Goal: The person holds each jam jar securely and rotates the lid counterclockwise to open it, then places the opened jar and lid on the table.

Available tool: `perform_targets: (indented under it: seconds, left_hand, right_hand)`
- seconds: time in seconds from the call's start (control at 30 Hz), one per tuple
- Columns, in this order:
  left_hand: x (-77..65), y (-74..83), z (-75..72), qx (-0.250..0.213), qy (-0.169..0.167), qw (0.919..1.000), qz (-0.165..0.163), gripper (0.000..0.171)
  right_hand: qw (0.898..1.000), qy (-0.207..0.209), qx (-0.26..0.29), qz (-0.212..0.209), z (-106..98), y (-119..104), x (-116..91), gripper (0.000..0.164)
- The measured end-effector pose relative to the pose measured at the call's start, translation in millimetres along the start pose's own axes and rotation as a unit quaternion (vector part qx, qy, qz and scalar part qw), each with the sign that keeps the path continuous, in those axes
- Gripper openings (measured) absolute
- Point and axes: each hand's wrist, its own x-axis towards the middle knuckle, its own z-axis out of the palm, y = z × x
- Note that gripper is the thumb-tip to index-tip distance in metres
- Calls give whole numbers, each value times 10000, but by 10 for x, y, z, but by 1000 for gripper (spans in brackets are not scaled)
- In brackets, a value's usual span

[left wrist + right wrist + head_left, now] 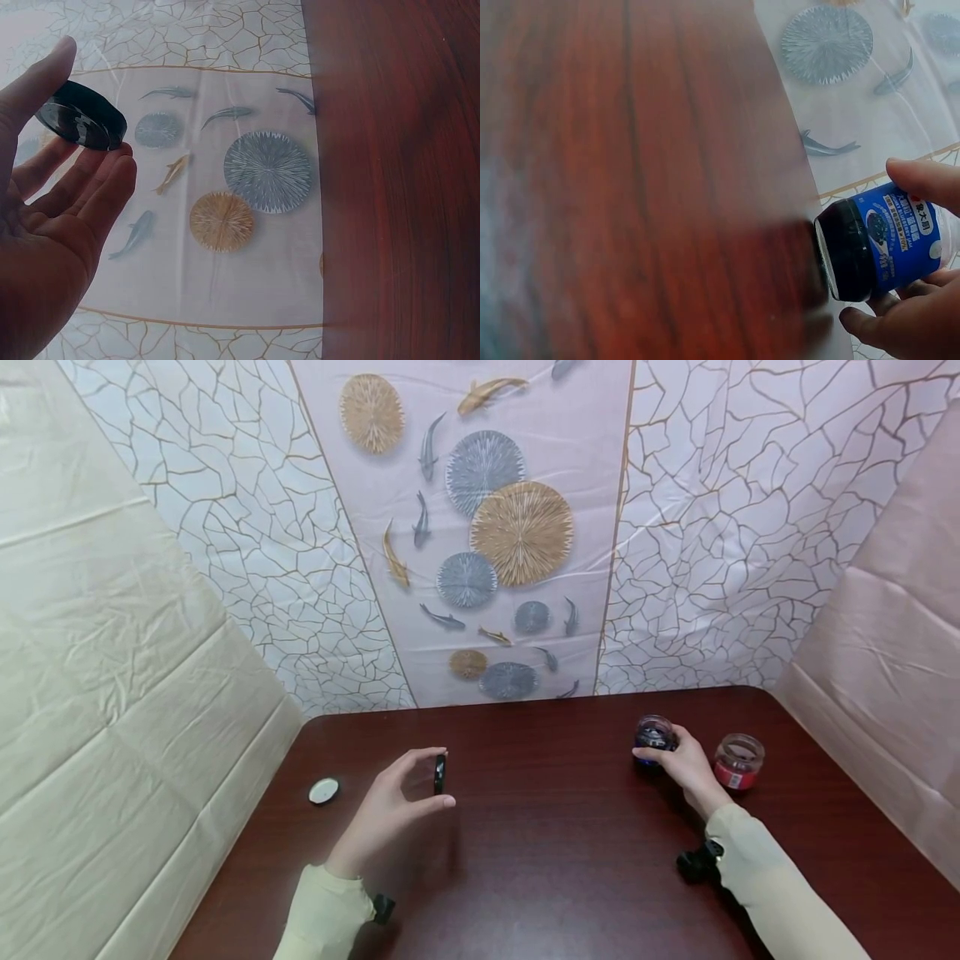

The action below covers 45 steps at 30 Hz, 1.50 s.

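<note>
My left hand (392, 800) holds a round black jar lid (440, 775) on edge above the table, pinched at its rim between thumb and fingers. In the left wrist view the lid (84, 116) shows its dark, glossy face. Over at the right, my right hand (688, 767) grips a glass jar (654, 735) whose open mouth faces up. The right wrist view shows this jar's blue label (901, 238) and dark lower part, with its bottom close to the table and thumb and fingers on opposite sides.
A second glass jar (738, 763), with a red label and no lid on it, stands just right of my right hand. Left of my left hand, another lid (324, 791) lies with its white inside up. Patterned cloth (510, 610) hangs behind the dark red table (540, 860).
</note>
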Motion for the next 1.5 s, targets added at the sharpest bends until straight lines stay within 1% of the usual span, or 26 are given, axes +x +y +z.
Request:
perform_targets:
  seconds: [0.17, 0.53, 0.73, 0.9, 0.97, 1.03, 1.13, 1.2, 1.27, 1.37, 1.5]
  left_hand:
    - [1, -2, 2, 86, 21, 10000, 46, 65]
    - [-1, 11, 0, 160, 14, 9997, 162, 68]
    - [10, 18, -6, -181, 49, 9998, 47, 62]
    - [25, 32, -18, -234, 186, 9994, -148, 62]
    - [21, 97, -32, -230, 217, 9993, -223, 61]
    - [8, 176, -49, -252, 254, 9992, -198, 60]
    - [31, 152, -81, -237, 356, 9990, -141, 60]
    - [61, 77, -100, -184, 499, 9985, -117, 62]
    - [101, -15, -121, -121, 645, 9977, -167, 63]
    - [124, -42, -154, 0, 833, 9962, -272, 63]
    - [157, -108, -195, 179, 949, 9949, -284, 61]
  right_hand:
    - [10000, -18, 20, -51, -25, 24, -16, 82]
    - [9999, -147, 20, -10, -55, 32, -33, 85]
    - [9999, -158, 10, -36, -57, 30, -28, 86]
    - [9998, -190, 7, -28, -64, 36, -30, 86]
    - [9998, -205, 14, -15, -67, 39, -31, 86]
    - [9998, -214, 9, -1, -69, 40, -33, 86]
    - [9997, -225, 8, 19, -73, 37, -35, 87]
    - [9997, -236, -1, 34, -79, 39, -36, 88]
    - [9997, -256, -4, 46, -86, 38, -39, 88]
    - [9995, -291, -41, 69, -96, 37, -46, 89]
    - [9994, -335, -57, 109, -100, 32, -54, 90]
